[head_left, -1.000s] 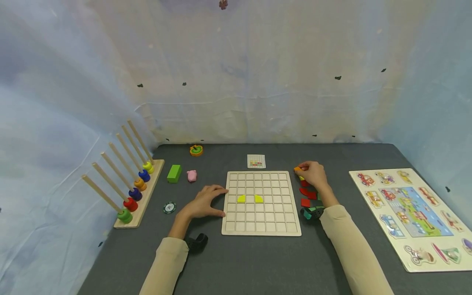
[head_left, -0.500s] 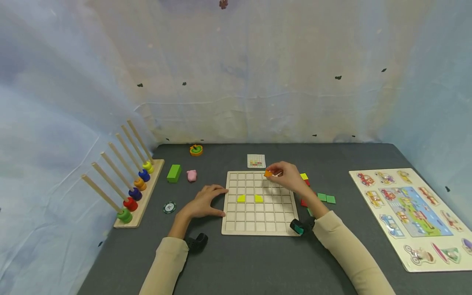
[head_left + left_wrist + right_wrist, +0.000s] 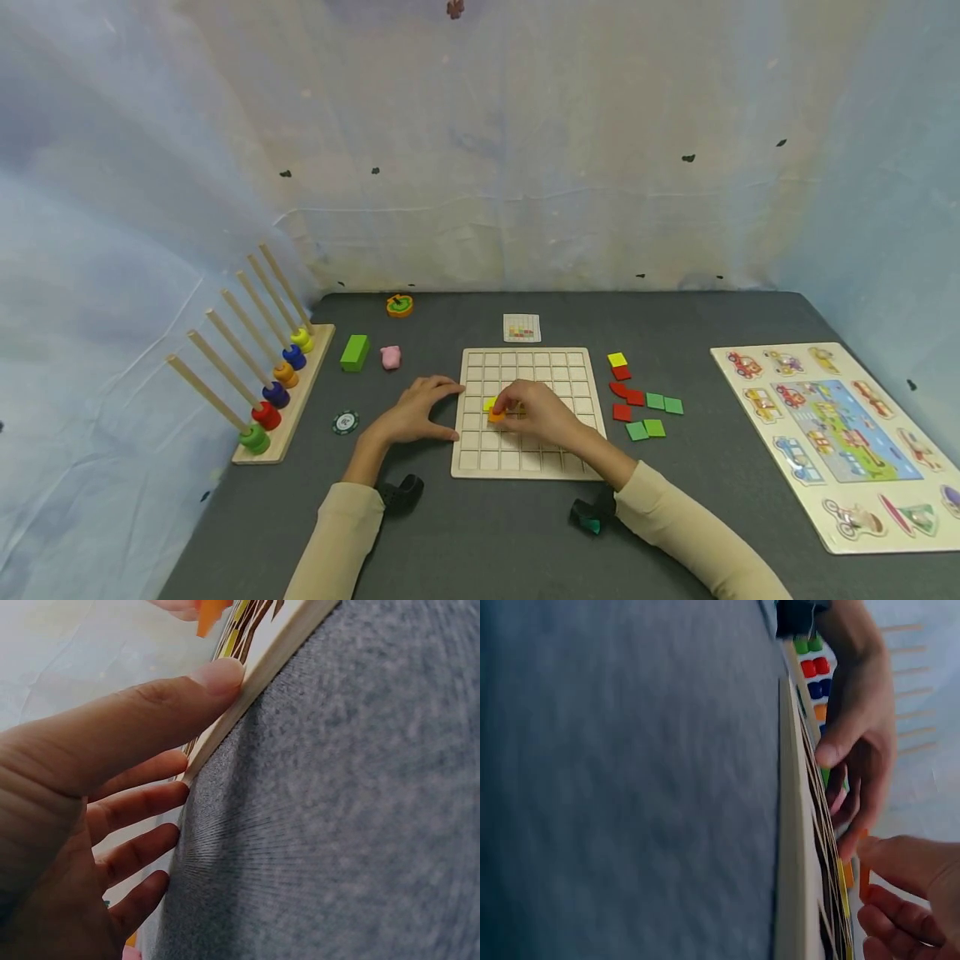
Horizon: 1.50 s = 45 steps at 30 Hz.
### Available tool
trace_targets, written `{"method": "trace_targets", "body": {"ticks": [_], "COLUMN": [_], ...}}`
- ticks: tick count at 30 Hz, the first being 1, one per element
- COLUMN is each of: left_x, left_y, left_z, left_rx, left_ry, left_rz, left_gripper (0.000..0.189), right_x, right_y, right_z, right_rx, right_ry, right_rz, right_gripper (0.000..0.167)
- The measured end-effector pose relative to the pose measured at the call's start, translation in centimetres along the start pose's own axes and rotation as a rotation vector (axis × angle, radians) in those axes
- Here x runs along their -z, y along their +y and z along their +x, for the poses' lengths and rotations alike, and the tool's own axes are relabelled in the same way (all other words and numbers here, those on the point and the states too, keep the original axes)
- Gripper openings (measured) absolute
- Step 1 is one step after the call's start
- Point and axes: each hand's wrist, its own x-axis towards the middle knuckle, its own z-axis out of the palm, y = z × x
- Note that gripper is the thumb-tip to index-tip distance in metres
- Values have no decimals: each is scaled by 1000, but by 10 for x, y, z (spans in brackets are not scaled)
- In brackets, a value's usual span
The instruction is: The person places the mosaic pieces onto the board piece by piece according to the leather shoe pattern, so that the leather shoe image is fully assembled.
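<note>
A square wooden grid board lies on the dark table. My left hand rests at its left edge; the thumb and fingers touch the rim, fairly straight. My right hand is over the board's left-middle cells and pinches a small orange tile between thumb and fingers. In the head view that orange tile is just below a yellow quarter-round tile set in the grid. The right hand mostly hides a second yellow tile.
Right of the board lie loose red tiles, green tiles and a yellow tile. A pattern card lies behind it. At left stand a peg stacker, a green block, a pink pig and a chip. A picture puzzle lies far right.
My right hand has carried the orange tile leftward from the loose pile, across the board's far edge, to the yellow tile at its left middle. The left hand has not moved.
</note>
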Motion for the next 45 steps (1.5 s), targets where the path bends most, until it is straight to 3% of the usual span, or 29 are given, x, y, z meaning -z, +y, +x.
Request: {"method": "trace_targets", "body": {"ticks": [16,28,36,45], "left_x": [0,0,-1,-1], "left_y": [0,1,0,-1], "left_z": [0,-1,0,0], "left_rx": [2,8,15,-4], "left_ry": [1,3,0,10], "left_rz": [7,-4,4,1], "left_gripper": [76,76,77,77], "right_x": [-11,-10,20,67], "right_y": [-2,-4,10,52], "right_z": [-2,-1,-5,-28], "right_rx": [102,62,-1,-146], "right_ry": [-1,-11,84,233], "right_rz": [-115,-163,-88,-114], "right_gripper": [8,6,16,23]}}
